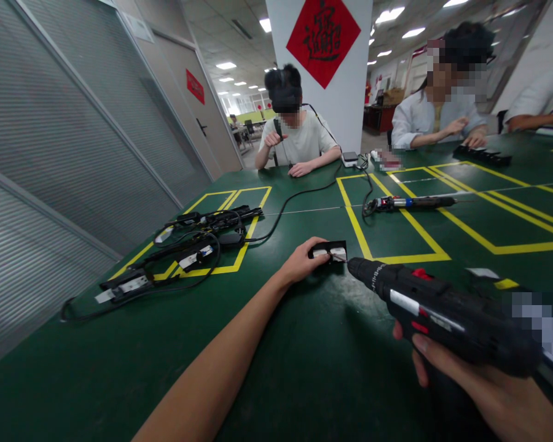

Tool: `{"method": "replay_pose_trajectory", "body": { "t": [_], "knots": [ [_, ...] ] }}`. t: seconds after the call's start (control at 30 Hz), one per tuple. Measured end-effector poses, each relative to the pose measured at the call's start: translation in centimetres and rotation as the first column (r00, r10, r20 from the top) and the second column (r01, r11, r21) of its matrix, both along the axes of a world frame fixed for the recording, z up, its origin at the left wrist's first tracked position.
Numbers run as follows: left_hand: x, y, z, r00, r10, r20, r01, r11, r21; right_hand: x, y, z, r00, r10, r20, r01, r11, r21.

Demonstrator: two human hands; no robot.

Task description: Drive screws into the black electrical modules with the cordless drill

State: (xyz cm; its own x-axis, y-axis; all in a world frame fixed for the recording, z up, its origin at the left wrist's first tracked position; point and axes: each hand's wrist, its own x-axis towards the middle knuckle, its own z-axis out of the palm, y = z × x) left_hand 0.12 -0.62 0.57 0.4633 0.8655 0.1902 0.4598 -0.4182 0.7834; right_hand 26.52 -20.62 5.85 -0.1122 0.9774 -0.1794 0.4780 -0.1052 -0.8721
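Note:
My right hand (470, 374) is wrapped round the grip of a black cordless drill (442, 313) with red buttons. The drill points left, and its chuck and thin bit end close to a small black part with a white face (337, 253). My left hand (303, 260) grips that part at its left end and steadies it on the green table (304, 344). The bit's tip lies at the part's right side; whether it touches cannot be made out. My right palm is hidden behind the drill's handle.
Black cabled units (198, 245) lie at the left within yellow tape (221, 269). A soldering-iron-like tool (410, 202) lies beyond the drill. Two people sit across the table, one holding a dark tool (278, 129). A black strip-like part (482, 155) is under the other's hand.

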Motion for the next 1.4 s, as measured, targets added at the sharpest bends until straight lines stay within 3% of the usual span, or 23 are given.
{"method": "replay_pose_trajectory", "body": {
  "t": [0.67, 0.9, 1.4],
  "knots": [
    [0.06, 0.00, -0.02, 1.000, 0.000, -0.010, 0.000, 1.000, -0.012, -0.29, -0.14, -0.14, 0.999, -0.045, -0.029, 0.045, 0.999, -0.015],
    [0.08, -0.23, 0.42, 1.000, 0.000, -0.030, -0.001, 1.000, -0.010, -0.58, -0.19, -0.10, 0.997, -0.047, 0.054, 0.050, 0.997, -0.051],
    [-0.14, 0.06, -0.18, 1.000, -0.013, 0.004, 0.013, 1.000, -0.019, -0.51, -0.05, -0.19, 0.997, -0.069, 0.017, 0.070, 0.998, -0.009]
  ]
}}
